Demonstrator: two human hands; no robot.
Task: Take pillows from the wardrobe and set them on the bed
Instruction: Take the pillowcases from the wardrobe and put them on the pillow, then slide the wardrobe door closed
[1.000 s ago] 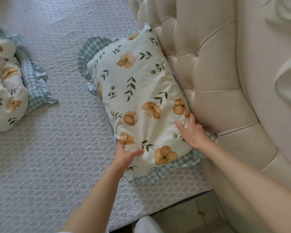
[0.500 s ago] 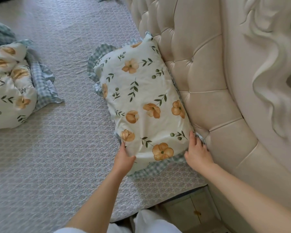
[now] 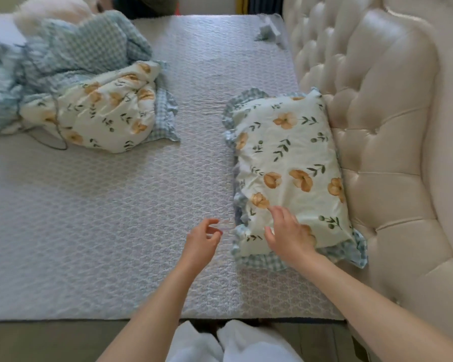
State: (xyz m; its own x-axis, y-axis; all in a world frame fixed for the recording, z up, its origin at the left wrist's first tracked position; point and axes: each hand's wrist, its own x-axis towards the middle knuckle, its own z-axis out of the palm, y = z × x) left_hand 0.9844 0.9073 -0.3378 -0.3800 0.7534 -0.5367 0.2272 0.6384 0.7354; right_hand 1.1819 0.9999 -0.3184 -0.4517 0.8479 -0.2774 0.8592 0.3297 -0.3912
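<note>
A floral pillow [image 3: 290,163] with a blue checked frill lies on the grey quilted bed [image 3: 115,218], its long side against the tufted cream headboard [image 3: 372,131]. My right hand [image 3: 288,235] hovers over the pillow's near corner, fingers spread, holding nothing. My left hand [image 3: 202,237] floats above the bedspread just left of the pillow, fingers loosely curled and empty. A second floral pillow [image 3: 107,113] lies crumpled at the far left.
A heap of blue checked and striped bedding [image 3: 63,53] sits behind the second pillow. A small scrap of blue cloth [image 3: 268,31] lies at the bed's far corner by the headboard. The bed's near edge runs in front of my white-clad legs [image 3: 230,343].
Both hands have let go of the pillow; the left one moved off to the left, the right one over its near corner. The view has pulled back and shows more of the bed.
</note>
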